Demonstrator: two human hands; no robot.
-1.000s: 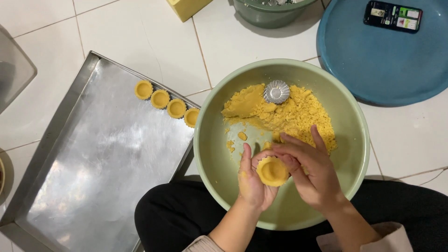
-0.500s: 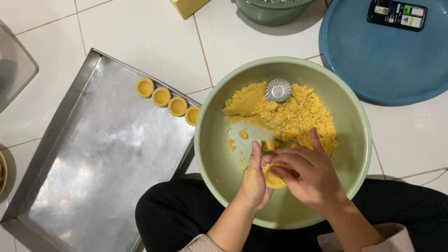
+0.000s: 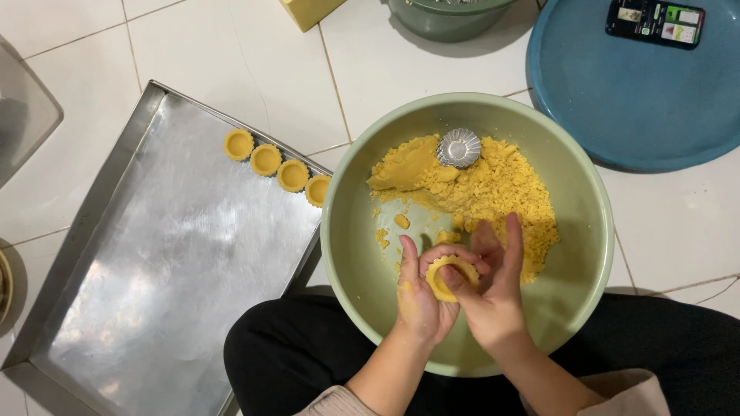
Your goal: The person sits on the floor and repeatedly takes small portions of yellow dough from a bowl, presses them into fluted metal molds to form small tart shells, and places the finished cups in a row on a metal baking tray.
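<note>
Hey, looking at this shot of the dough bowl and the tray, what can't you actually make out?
All head view:
- Tart shell: its underside is hidden by the left hand and right hand.
- Fourth shell on the tray: partly behind the green bowl's rim.
- Phone: cut off by the top edge.
- Yellow box: mostly out of frame.

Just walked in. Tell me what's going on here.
A person sitting on the tiled floor holds a small yellow dough shell between the left hand and right hand, over a green bowl of crumbly dough. A fluted metal mould lies on the dough. Four finished shells line the edge of a metal tray.
</note>
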